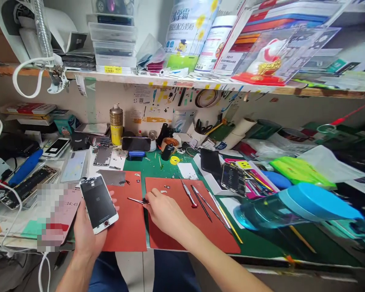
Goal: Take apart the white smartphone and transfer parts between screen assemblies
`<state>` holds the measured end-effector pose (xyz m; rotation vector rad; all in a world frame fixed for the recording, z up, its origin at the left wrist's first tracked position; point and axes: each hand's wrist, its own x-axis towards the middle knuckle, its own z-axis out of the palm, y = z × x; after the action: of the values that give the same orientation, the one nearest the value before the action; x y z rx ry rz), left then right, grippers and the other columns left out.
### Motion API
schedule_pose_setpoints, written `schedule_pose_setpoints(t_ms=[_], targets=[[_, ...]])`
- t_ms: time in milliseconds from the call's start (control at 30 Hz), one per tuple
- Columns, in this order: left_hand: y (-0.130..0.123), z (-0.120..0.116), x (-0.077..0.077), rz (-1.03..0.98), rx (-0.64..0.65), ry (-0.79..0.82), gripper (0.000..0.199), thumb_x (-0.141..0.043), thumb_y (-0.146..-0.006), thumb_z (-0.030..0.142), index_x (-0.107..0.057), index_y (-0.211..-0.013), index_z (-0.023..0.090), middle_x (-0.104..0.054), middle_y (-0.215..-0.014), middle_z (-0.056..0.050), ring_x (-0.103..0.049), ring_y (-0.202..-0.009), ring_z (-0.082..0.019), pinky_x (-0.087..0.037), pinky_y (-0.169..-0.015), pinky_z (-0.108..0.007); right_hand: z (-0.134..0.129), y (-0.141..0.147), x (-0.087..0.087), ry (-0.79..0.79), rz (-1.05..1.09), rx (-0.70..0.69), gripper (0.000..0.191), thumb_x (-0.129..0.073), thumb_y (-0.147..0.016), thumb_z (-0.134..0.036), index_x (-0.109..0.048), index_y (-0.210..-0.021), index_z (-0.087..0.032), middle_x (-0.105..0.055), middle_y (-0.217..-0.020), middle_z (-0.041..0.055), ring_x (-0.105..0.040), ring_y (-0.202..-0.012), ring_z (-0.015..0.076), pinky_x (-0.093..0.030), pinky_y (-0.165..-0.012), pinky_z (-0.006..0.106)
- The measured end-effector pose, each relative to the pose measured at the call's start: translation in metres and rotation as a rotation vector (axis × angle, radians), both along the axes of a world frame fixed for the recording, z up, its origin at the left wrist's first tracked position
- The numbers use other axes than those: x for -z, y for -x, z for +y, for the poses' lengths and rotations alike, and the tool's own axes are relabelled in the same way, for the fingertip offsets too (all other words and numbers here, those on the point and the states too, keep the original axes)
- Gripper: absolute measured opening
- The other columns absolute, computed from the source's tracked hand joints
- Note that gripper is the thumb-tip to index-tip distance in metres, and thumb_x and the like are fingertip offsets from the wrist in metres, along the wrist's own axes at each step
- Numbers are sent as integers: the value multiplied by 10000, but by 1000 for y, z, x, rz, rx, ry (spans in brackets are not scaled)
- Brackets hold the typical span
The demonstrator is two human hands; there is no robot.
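A white phone screen panel [98, 202] with a dark display rests in my left hand [88, 231], tilted, with my fingertips showing past its right edge. My right hand [161, 209] is closed on a thin metal tool [135, 199] above the red mats; the tool's tip points left toward the panel without touching it. Under the right hand lies the right red mat [182, 237], and the left red mat [124, 237] is beside it. Tiny parts [167, 187] sit near the right mat's top. Tweezers [202, 202] and a screwdriver [188, 194] lie right of my right hand.
A blue water bottle [280, 207] lies at the right. An opened phone [232, 178] rests on a white box behind the tools. A yellow spray can [116, 125] and a propped phone [136, 144] stand at the back. A lit phone [68, 207] and white cables are at the left.
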<state>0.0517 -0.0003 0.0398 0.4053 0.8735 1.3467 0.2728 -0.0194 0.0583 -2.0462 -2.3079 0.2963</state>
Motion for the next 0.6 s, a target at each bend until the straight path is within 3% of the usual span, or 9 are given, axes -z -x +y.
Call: schedule_pose_setpoints(t_ms=[100, 233, 400, 500, 600], targets=[[2, 2, -1, -8, -19, 49, 477, -561, -982, 426, -709, -1327, 131, -790, -1181, -193, -797, -900, -338, -683, -737, -492, 5, 4, -1, -7, -41, -15, 119, -546, -1057, -182, -660, -1053, -148, -658, -1049, 104, -708, -785, 239, -393, -574, 327], [0, 8, -10, 45, -48, 100, 464, -555, -976, 398, -706, -1350, 167, -800, -1169, -168, -795, -906, -340, -689, -703, -486, 3, 7, 4, -32, -88, -69, 135, -531, -1013, -91, -638, -1071, -150, -655, -1050, 109, -696, -895, 250, -444, -630, 312], [-8, 11, -16, 113, -69, 157, 451, -566, -959, 446, -735, -1317, 231, -807, -1167, -117, -775, -1027, -367, -696, -736, -512, -25, -9, 4, -60, -128, -43, 280, -533, -890, 49, -611, -1054, -165, -651, -997, 93, -674, -905, 255, -454, -655, 311], [-10, 9, -18, 125, -54, 157, 457, -580, -948, 465, -744, -1305, 231, -794, -1216, -117, -753, -1107, -366, -700, -724, -464, -52, -36, 2, -62, -134, 55, 246, -485, -955, 20, -622, -997, -181, -665, -969, 84, -683, -824, 238, -446, -645, 318], [-11, 8, -19, 125, -37, 175, 468, -584, -938, 472, -748, -1298, 222, -789, -1235, -121, -751, -1111, -362, -698, -714, -434, -70, -70, 0, -47, -110, 296, 206, -475, -1052, -115, -658, -979, -175, -706, -973, 97, -711, -786, 227, -464, -672, 320]])
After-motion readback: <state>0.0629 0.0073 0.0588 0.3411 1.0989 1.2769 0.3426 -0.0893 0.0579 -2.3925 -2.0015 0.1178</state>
